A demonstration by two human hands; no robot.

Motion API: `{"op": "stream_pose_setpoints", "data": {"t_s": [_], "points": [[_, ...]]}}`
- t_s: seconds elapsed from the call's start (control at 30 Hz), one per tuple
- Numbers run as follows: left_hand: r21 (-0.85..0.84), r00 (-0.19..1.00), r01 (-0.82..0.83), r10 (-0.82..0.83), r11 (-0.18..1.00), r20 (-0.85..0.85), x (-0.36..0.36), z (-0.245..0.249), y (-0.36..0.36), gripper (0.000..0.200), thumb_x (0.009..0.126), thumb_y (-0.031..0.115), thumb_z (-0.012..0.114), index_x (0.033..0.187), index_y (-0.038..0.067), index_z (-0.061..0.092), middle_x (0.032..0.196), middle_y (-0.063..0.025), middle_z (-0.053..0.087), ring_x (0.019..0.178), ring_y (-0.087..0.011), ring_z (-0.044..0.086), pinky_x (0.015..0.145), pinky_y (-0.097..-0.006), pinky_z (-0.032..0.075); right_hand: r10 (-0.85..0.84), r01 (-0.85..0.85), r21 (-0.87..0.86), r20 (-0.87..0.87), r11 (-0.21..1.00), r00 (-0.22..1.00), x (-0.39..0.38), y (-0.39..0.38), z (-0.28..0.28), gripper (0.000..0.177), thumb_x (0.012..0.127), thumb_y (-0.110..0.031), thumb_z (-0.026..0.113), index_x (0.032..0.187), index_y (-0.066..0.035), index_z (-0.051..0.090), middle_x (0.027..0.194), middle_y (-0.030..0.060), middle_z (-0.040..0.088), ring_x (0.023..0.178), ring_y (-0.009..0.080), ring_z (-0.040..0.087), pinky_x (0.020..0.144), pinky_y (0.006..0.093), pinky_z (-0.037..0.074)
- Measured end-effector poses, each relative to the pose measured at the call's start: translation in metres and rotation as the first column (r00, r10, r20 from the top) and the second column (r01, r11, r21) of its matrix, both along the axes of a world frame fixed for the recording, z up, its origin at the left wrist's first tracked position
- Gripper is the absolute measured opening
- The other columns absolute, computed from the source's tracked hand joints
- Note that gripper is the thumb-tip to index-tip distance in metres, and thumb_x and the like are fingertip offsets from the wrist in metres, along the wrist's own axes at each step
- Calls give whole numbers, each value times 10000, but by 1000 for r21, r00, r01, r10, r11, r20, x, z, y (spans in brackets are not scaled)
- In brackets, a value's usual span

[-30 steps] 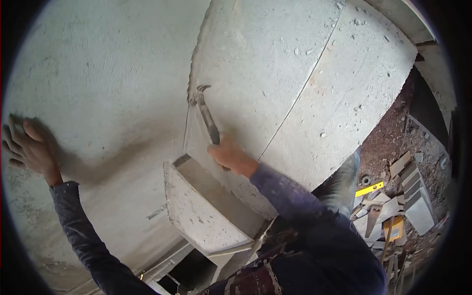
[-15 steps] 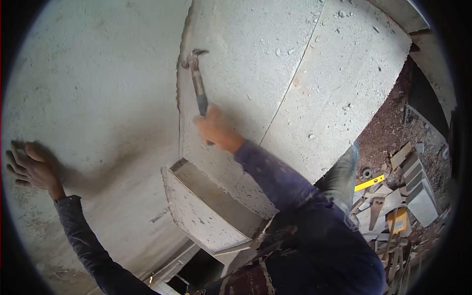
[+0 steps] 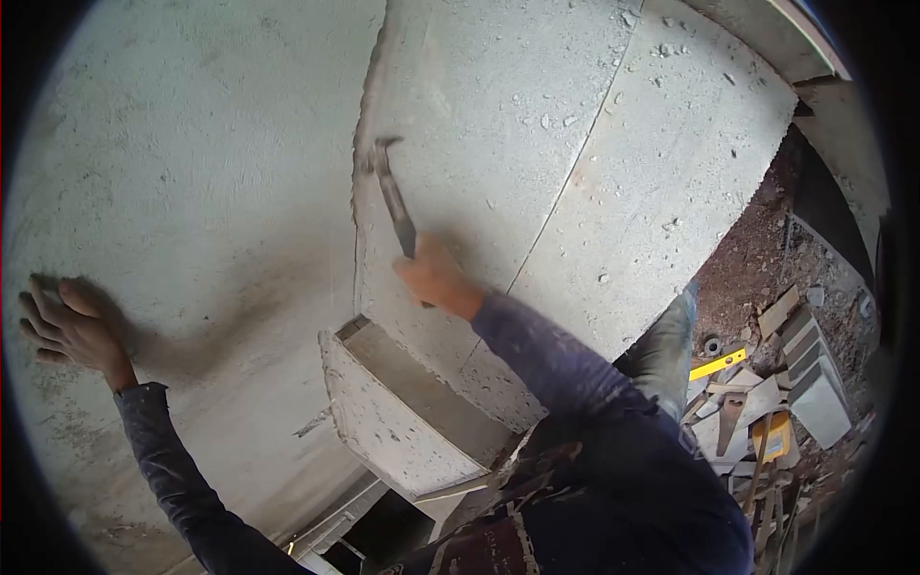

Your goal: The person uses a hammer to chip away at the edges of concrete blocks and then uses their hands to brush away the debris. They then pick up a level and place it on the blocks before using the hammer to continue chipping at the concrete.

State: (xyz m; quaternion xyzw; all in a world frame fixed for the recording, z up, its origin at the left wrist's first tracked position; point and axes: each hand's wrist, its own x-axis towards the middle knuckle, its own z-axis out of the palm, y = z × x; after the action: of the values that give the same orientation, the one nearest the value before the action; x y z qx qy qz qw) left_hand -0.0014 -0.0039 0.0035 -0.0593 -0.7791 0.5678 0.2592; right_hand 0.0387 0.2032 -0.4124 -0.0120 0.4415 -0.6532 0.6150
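My right hand [image 3: 436, 272] is wrapped round the dark grip of a hammer [image 3: 394, 196]. The hammer's head is slightly smeared by motion and lies over the seam where the pale slab [image 3: 479, 163] meets the wall [image 3: 220, 144]. A rough, chipped edge runs along that seam. Crumbs of debris are scattered across the slab's surface. Far to the left, my left hand [image 3: 72, 326] rests flat against the wall with its fingers spread, holding nothing.
Below my right arm is a box-like block with a recessed top [image 3: 402, 422]. At the lower right, a yellow spirit level [image 3: 717, 365], a handsaw [image 3: 730, 422], a yellow object [image 3: 771, 436], grey blocks [image 3: 816, 383] and wood scraps lie on the rubble-strewn floor.
My right hand and the hammer have shifted down and slightly right in the view, and the hammer's head sits lower along the seam. My left hand stays on the wall.
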Motion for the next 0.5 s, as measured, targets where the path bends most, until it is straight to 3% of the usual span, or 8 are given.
{"op": "stream_pose_setpoints", "data": {"t_s": [0.1,0.2,0.27,0.3,0.33,0.4,0.47,0.5], "points": [[17,999,-28,28,999,-27,2,-2,1,580,1029,583,392,1514,266,376,1559,-25,378,1476,-351,256,1150,-634,169,0,10,-89,115,996,993,-26,58,24,308,856,-121,604,1035,122,540,838,173,593,798,214,639,668,414,505],[-204,994,-106,105,973,-15,21,36,-46,587,1015,578,423,1416,151,455,1253,-114,534,1211,-332,459,1074,-570,251,-483,461,-152,-189,874,855,-75,86,49,157,875,-84,605,955,30,533,772,65,518,689,135,533,572,330,433],[-228,966,-255,239,939,-98,37,58,-79,584,1011,589,420,1379,137,466,1233,-128,533,1190,-345,472,1067,-576,262,-817,750,-328,-292,574,498,-113,85,62,108,909,-50,608,868,-24,511,732,23,466,630,109,474,534,295,389],[-239,978,-205,189,949,-90,28,46,-63,590,1009,593,421,1374,132,467,1229,-131,532,1180,-347,474,1066,-573,264,-908,844,-380,-332,378,257,-132,75,59,196,938,-79,613,917,-80,419,603,-7,475,416,75,451,350,253,377],[-250,987,-156,140,956,-83,25,41,-53,595,1007,597,422,1370,128,468,1225,-134,531,1171,-349,476,1066,-570,266,-990,911,-396,-120,117,75,-149,60,58,159,947,-83,582,907,-67,428,614,12,486,422,93,444,364,284,393],[-220,982,-182,167,958,-85,36,57,-78,608,1007,599,421,1408,144,452,1279,-134,521,1226,-350,455,1080,-572,252,-974,984,-100,190,-144,-123,-141,13,56,140,927,-116,576,907,-41,460,643,31,505,447,127,462,392,314,403],[-191,979,-200,186,961,-88,31,48,-65,623,1006,602,420,1445,160,436,1334,-133,510,1282,-352,435,1094,-575,238,-756,883,32,-504,467,418,-66,-38,7,151,898,-145,592,927,-33,495,675,43,529,492,154,521,416,329,418],[-104,994,-103,99,989,-45,14,20,-29,594,1021,589,401,1479,212,409,1442,-76,447,1374,-350,355,1121,-600,209,-539,563,73,-213,823,815,-61,-19,6,174,883,-156,608,940,-30,503,677,40,530,499,155,531,424,328,425]]}}
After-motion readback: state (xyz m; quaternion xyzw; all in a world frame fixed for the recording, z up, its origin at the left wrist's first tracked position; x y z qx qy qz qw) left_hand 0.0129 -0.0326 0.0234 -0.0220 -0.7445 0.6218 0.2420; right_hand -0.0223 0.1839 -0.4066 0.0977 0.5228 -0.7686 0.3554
